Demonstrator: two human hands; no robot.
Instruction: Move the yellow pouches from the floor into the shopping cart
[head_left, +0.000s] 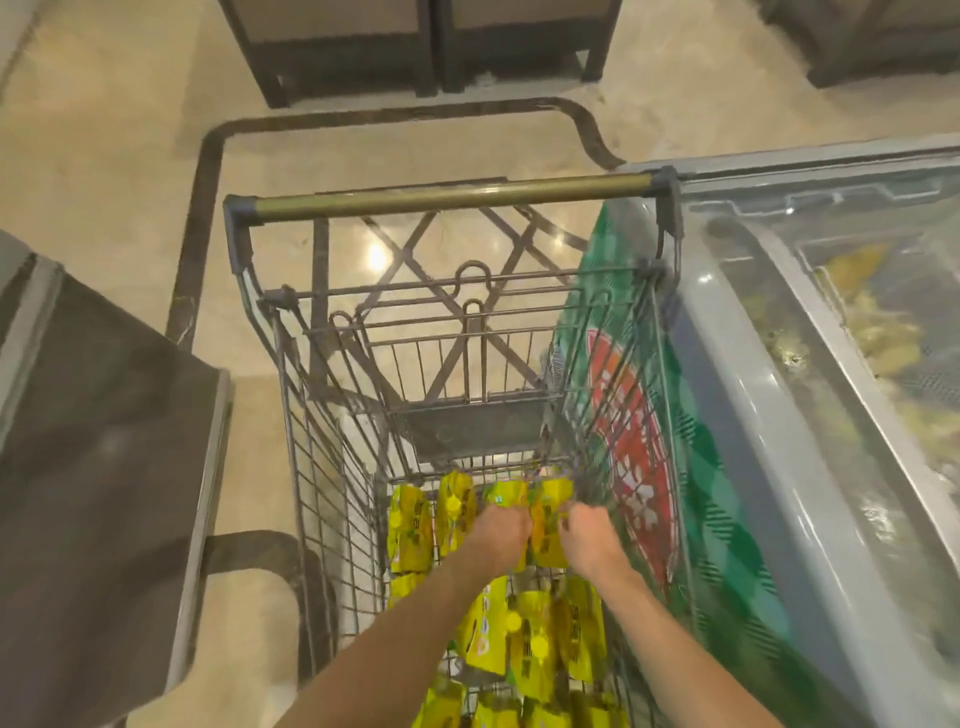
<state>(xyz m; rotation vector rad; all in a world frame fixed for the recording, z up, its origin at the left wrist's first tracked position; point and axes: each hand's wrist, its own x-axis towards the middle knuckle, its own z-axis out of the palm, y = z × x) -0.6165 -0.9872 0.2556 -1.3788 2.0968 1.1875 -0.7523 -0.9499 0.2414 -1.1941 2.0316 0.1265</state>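
A grey wire shopping cart (291, 415) with a brass-coloured handle bar stands before me. Several yellow spouted pouches (410, 525) lie on its bottom, more of them piled toward me (540, 639). Both my arms reach down into the basket. My left hand (498, 535) and my right hand (592, 540) are side by side with curled fingers, both gripping yellow pouches (548, 525) held upright between them near the far end of the basket.
A chest freezer (779, 467) with a glass lid and a green and red side panel presses against the cart's right side. A dark grey bin or counter (104, 493) stands at the left. Dark display stands (415, 47) sit beyond on the beige tiled floor.
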